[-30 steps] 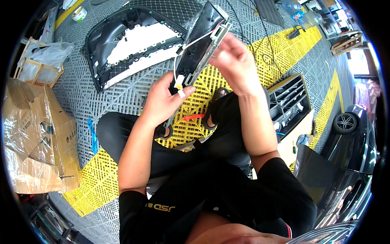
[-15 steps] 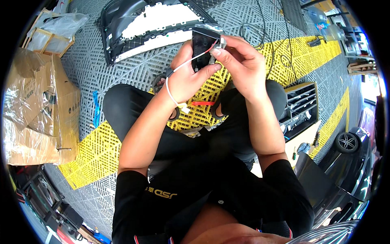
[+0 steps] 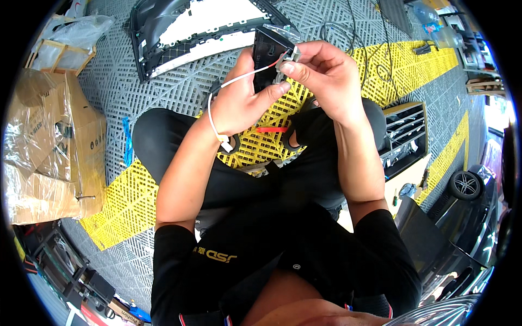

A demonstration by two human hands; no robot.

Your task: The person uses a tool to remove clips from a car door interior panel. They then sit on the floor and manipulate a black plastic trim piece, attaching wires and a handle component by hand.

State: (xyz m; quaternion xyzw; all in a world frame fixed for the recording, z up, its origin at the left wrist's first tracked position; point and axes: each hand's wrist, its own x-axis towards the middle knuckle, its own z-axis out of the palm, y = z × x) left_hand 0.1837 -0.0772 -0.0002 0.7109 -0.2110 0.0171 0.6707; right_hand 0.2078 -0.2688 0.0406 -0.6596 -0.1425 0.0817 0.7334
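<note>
My left hand (image 3: 237,103) is closed around a flat black plastic part (image 3: 265,51), with its fingers behind and the thumb along the near end. Clear plastic film (image 3: 285,32) shows at the far edge of this part. A thin white cable (image 3: 239,79), red near the part, runs across my left hand and hangs by the wrist, ending in a white connector (image 3: 226,143). My right hand (image 3: 329,81) pinches a small grey piece (image 3: 294,55) at the black part's right edge, where the cable meets it. The fingers partly hide this piece.
A large black panel (image 3: 142,51) with mesh and openings lies ahead on the grid floor. A taped carton (image 3: 87,136) stands left. To the right are a slatted black frame (image 3: 405,136) and a dark car (image 3: 473,217). A red strip (image 3: 272,130) lies between my feet; black cables (image 3: 353,38) trail beyond.
My left hand has shifted slightly left and turned a little with the black part. The white cable and its connector have swung left. My right hand keeps its pinch at the edge.
</note>
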